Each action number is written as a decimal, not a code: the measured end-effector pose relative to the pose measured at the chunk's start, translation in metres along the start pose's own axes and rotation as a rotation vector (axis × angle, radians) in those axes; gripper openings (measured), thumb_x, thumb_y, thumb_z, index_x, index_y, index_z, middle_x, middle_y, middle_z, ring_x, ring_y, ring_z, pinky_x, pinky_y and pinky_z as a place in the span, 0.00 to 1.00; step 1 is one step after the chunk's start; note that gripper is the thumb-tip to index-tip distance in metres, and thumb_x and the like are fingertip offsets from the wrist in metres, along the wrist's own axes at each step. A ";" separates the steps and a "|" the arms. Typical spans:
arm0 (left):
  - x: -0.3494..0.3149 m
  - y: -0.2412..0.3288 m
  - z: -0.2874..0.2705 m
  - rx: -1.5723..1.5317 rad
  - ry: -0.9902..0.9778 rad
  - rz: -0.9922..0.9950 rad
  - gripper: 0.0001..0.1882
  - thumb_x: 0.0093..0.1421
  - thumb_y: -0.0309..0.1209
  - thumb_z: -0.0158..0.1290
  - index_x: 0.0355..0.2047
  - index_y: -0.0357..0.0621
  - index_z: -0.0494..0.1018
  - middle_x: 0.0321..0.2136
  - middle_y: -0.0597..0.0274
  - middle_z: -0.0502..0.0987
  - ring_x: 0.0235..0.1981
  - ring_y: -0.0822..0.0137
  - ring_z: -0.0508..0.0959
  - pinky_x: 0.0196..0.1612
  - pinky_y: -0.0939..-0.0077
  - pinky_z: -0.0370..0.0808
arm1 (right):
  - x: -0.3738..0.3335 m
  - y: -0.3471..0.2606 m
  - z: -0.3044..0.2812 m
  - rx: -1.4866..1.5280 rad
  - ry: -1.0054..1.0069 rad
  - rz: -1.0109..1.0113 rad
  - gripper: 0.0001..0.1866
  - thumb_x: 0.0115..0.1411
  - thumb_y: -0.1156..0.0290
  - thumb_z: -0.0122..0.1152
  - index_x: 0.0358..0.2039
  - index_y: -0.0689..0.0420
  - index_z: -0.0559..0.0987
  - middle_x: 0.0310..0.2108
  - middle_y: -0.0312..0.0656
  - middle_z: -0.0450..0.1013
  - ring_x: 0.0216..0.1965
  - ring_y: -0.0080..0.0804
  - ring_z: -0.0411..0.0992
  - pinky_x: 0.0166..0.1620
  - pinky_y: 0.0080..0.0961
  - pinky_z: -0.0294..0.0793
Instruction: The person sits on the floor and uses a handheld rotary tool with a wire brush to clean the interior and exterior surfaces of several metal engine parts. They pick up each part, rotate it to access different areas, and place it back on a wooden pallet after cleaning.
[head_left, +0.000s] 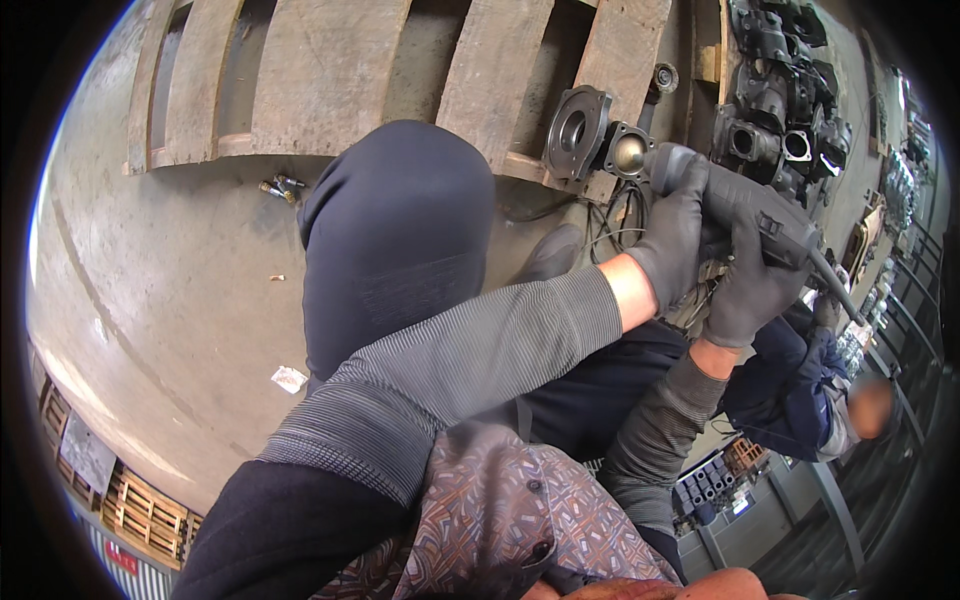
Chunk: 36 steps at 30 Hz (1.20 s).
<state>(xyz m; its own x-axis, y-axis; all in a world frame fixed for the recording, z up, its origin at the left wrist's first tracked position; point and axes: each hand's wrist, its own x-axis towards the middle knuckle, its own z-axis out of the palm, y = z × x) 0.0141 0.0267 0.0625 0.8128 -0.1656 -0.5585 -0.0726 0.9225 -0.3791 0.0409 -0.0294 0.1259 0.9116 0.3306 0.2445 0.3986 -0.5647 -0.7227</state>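
Since both hands, left hand [672,232] and right hand [748,285], are clamped on the power tool [740,205] w/ its head at the loose flanged metal part [578,131] on the pallet [330,80], a kick could prob. shove the part off.

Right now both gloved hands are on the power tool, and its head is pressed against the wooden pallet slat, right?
Not quite. In the head view the left hand and right hand do grip the power tool, but its head meets the grey metal flanged part leaning on the wooden pallet, not a slat.
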 end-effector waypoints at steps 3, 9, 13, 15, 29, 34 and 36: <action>0.000 -0.003 0.002 -0.033 -0.027 0.004 0.31 0.69 0.57 0.51 0.57 0.44 0.68 0.50 0.54 0.78 0.47 0.57 0.81 0.54 0.56 0.78 | 0.002 -0.002 -0.003 0.039 0.025 0.015 0.29 0.55 0.84 0.70 0.58 0.71 0.71 0.52 0.52 0.76 0.52 0.37 0.76 0.58 0.35 0.77; -0.004 -0.008 0.009 -0.052 -0.063 -0.038 0.30 0.70 0.56 0.50 0.58 0.44 0.67 0.51 0.56 0.76 0.48 0.58 0.81 0.54 0.56 0.79 | 0.003 -0.012 -0.006 0.009 0.027 0.030 0.29 0.56 0.83 0.71 0.57 0.71 0.71 0.54 0.53 0.75 0.53 0.39 0.76 0.60 0.36 0.75; -0.007 -0.008 0.010 -0.060 -0.027 -0.045 0.30 0.69 0.57 0.51 0.58 0.45 0.67 0.52 0.57 0.76 0.49 0.59 0.81 0.55 0.57 0.78 | 0.000 -0.014 -0.007 0.015 0.027 -0.018 0.29 0.56 0.83 0.71 0.58 0.72 0.71 0.54 0.53 0.75 0.54 0.38 0.75 0.60 0.36 0.75; -0.007 -0.007 0.008 -0.052 -0.038 -0.010 0.31 0.69 0.58 0.51 0.58 0.45 0.67 0.51 0.57 0.76 0.49 0.59 0.81 0.55 0.58 0.78 | -0.001 -0.011 -0.006 0.054 0.018 0.017 0.30 0.56 0.83 0.71 0.58 0.72 0.71 0.54 0.53 0.75 0.54 0.38 0.75 0.60 0.36 0.75; 0.002 -0.001 0.000 -0.021 -0.026 -0.009 0.34 0.69 0.57 0.51 0.59 0.40 0.65 0.52 0.53 0.76 0.48 0.56 0.82 0.54 0.57 0.80 | 0.001 -0.001 0.000 0.008 0.024 0.043 0.30 0.55 0.85 0.71 0.57 0.71 0.71 0.52 0.51 0.76 0.51 0.37 0.77 0.59 0.34 0.76; 0.003 0.000 -0.003 -0.025 0.001 0.021 0.32 0.70 0.56 0.50 0.60 0.41 0.64 0.53 0.52 0.76 0.49 0.56 0.82 0.54 0.57 0.80 | 0.000 -0.002 0.005 -0.017 0.014 0.067 0.29 0.55 0.83 0.71 0.57 0.72 0.71 0.52 0.52 0.77 0.52 0.38 0.77 0.58 0.33 0.76; 0.003 0.000 -0.002 -0.026 -0.008 0.034 0.32 0.70 0.55 0.50 0.60 0.42 0.65 0.53 0.52 0.76 0.49 0.56 0.81 0.54 0.57 0.80 | -0.001 -0.003 0.005 -0.051 0.025 0.047 0.29 0.55 0.83 0.71 0.57 0.72 0.72 0.53 0.52 0.76 0.52 0.38 0.77 0.58 0.33 0.76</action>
<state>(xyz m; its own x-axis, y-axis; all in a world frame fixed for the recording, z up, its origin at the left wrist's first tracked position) 0.0151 0.0252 0.0592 0.8142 -0.1317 -0.5655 -0.1152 0.9180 -0.3796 0.0389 -0.0247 0.1246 0.9314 0.2841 0.2275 0.3592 -0.6168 -0.7004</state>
